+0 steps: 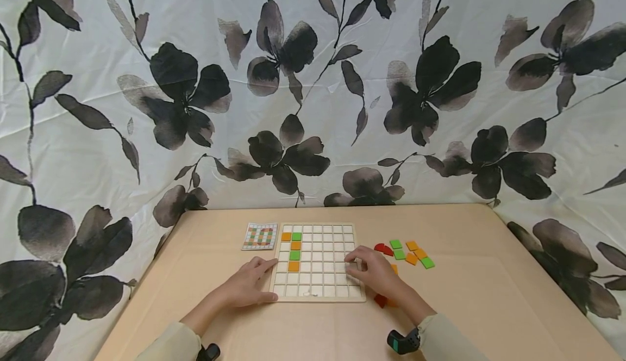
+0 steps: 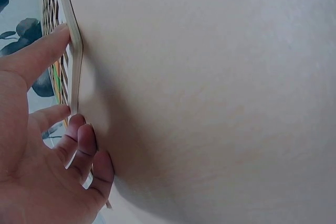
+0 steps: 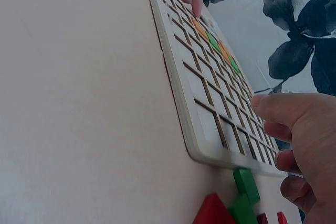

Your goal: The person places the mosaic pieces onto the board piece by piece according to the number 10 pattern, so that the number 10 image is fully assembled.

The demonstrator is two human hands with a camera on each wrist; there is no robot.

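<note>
A white gridded board (image 1: 318, 299) with a pale wooden frame lies flat in front of me. Orange tiles (image 1: 293, 266) and green tiles (image 1: 295, 255) fill a few squares in its upper left part. My left hand (image 1: 244, 286) steadies the board's left edge, thumb near the lower corner and forefinger higher up. Over the right edge hovers my right hand (image 1: 375, 272), its fingers loosely bent; no tile shows between thumb and fingers in the right wrist view. Beside that hand lie loose green tiles (image 1: 399, 254) and red pieces (image 1: 380, 247).
A small card (image 1: 259, 236) printed with a coloured grid pattern lies at the board's upper left. More orange tiles (image 1: 411, 259) are scattered to the right, and another red piece (image 1: 380, 300) sits partly under my right forearm. Behind the wooden table (image 1: 464, 296) hangs a flowered cloth (image 1: 352, 149).
</note>
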